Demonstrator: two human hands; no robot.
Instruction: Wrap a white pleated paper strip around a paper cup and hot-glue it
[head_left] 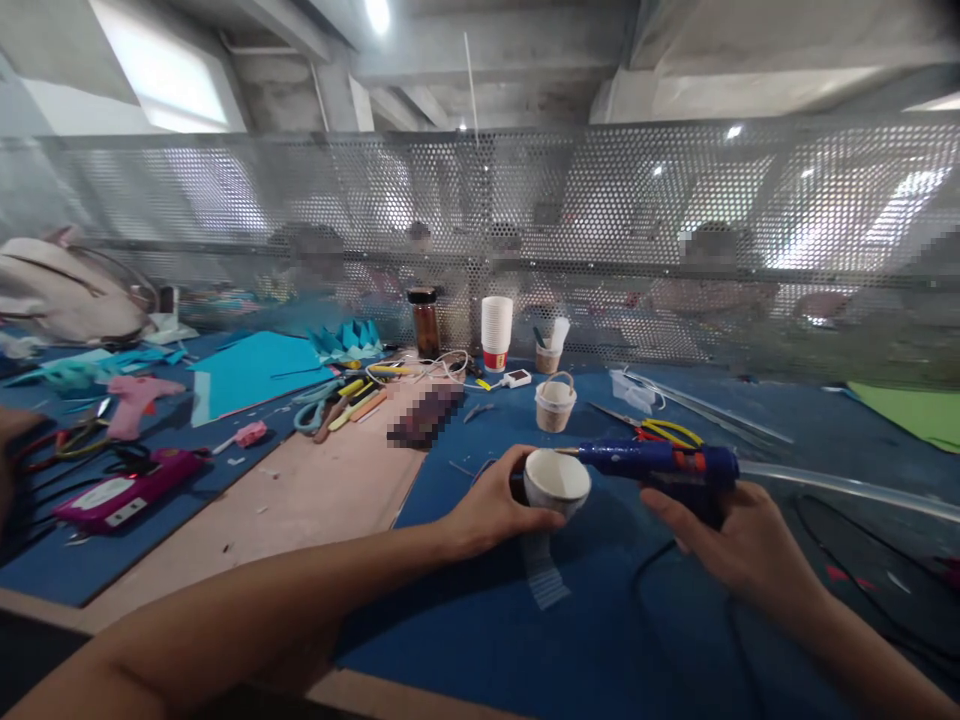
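My left hand (499,510) is closed around a small white paper cup (557,478), thumb in front and fingers behind. A striped, pale strip (546,575) hangs below the cup toward the blue table. In my right hand (739,540) is a blue glue gun (660,460), gripped by its handle. A long clear glue stick (847,487) sticks out of its back. The gun's metal nozzle points left, at the far rim of the cup; whether it touches cannot be made out. A dark cord runs down from the gun.
Behind the cup stand a small handled basket (555,405), a cup stack (496,335) and a brown jar (424,325). Yellow-handled scissors (667,432) lie beyond the gun. Leftward are blue paper (259,375), a pink glue gun (137,405) and a purple power strip (135,490). A perforated metal screen (480,220) closes the back.
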